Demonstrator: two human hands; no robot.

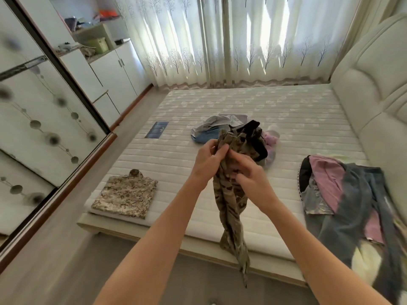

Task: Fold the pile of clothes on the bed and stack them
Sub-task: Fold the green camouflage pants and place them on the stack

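Your left hand (209, 160) and right hand (248, 175) both pinch the top of a limp, crumpled camouflage garment (231, 208) hanging above the quilted bed (176, 150), with a flat folded camouflage piece (126, 195) lying to their left.

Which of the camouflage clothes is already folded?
The camouflage shirt lying flat near the bed's left corner. The other camouflage garment hangs unfolded from both hands, left hand and right hand.

Camouflage trousers (231, 194) brown-green; folded camouflage shirt (126, 193) tan-brown; mattress (286, 111) white; curtains (220, 40) white, tree-printed.
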